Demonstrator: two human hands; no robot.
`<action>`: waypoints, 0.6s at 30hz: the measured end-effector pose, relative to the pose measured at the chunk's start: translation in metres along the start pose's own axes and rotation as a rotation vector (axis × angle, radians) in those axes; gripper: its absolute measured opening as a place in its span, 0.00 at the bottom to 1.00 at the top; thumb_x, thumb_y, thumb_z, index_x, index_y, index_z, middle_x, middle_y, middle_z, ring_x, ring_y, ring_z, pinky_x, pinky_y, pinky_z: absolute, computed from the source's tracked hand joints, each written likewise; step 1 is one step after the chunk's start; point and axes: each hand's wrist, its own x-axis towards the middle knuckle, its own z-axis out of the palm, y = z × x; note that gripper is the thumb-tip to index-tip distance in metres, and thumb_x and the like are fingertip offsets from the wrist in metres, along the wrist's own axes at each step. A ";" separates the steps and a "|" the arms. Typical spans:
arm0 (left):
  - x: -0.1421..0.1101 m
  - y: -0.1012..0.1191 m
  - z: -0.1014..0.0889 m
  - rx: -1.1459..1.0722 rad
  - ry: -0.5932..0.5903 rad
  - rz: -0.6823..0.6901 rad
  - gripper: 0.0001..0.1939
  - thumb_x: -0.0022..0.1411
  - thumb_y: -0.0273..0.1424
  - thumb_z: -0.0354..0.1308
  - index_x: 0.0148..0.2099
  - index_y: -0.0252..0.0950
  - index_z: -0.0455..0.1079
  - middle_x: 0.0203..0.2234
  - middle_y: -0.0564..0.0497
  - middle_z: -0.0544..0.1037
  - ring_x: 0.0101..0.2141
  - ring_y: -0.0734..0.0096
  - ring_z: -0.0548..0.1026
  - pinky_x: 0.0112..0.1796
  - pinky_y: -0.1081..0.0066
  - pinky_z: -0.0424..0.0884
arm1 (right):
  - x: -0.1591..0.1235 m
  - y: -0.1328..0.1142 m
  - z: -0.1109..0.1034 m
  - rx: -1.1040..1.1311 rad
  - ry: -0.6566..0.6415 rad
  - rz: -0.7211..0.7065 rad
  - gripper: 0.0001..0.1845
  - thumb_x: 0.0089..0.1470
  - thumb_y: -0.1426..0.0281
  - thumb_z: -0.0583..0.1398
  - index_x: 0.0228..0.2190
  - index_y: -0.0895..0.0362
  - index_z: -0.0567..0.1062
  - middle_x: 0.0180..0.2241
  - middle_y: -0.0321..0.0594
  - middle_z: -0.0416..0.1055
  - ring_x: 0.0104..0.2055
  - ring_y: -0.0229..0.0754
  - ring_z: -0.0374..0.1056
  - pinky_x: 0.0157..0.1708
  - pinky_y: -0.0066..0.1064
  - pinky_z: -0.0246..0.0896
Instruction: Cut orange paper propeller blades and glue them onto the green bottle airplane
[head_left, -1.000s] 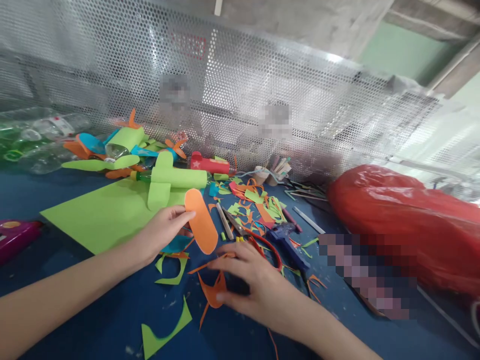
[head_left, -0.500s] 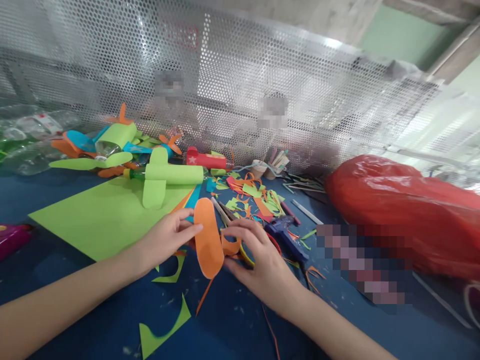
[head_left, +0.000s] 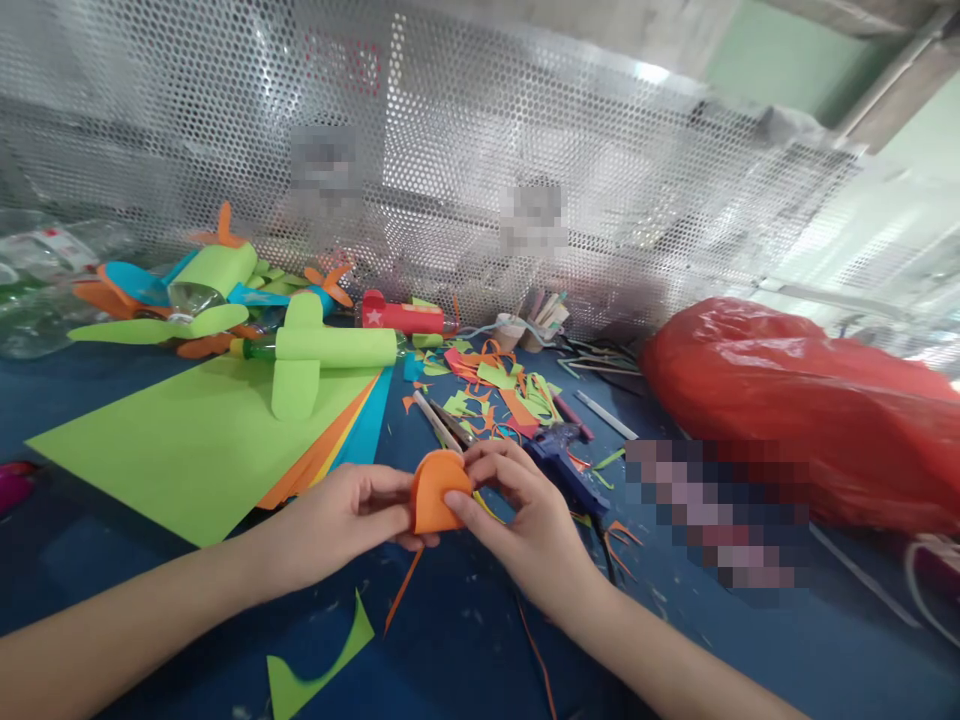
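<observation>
Both my hands pinch an orange paper oval (head_left: 435,490) that is folded over on itself above the blue table (head_left: 465,650). My left hand (head_left: 341,525) grips its left side with thumb and fingers closed. My right hand (head_left: 517,515) presses its right edge between thumb and fingertips. Just behind lie a stack of coloured paper sheets with a green one on top (head_left: 202,440) and a green paper-covered bottle plane (head_left: 322,355).
Paper scraps (head_left: 495,385), scissors (head_left: 450,425) and a blue glue gun (head_left: 559,455) lie behind my hands. A red plastic bag (head_left: 787,400) fills the right side. More bottle planes (head_left: 187,295) and empty bottles (head_left: 37,280) stand at the back left by the perforated metal screen (head_left: 450,150). A green offcut (head_left: 315,670) lies near me.
My right hand left the scraps on the table and came up to the orange oval. The oval, held flat by my left hand before, is now folded between both hands.
</observation>
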 end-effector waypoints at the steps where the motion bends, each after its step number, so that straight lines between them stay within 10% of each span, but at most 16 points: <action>1: -0.001 0.000 0.001 0.002 -0.017 -0.002 0.13 0.64 0.31 0.55 0.48 0.39 0.75 0.37 0.51 0.81 0.38 0.69 0.78 0.41 0.73 0.72 | 0.000 0.000 0.001 0.042 -0.001 0.027 0.07 0.52 0.70 0.63 0.27 0.55 0.69 0.37 0.39 0.68 0.42 0.42 0.67 0.42 0.32 0.63; 18: -0.004 -0.004 0.013 -0.037 0.047 -0.065 0.14 0.59 0.38 0.60 0.44 0.36 0.76 0.38 0.47 0.82 0.40 0.61 0.79 0.40 0.68 0.74 | -0.002 0.000 0.006 0.322 -0.020 0.169 0.11 0.55 0.70 0.60 0.35 0.51 0.60 0.27 0.29 0.63 0.29 0.36 0.63 0.31 0.29 0.62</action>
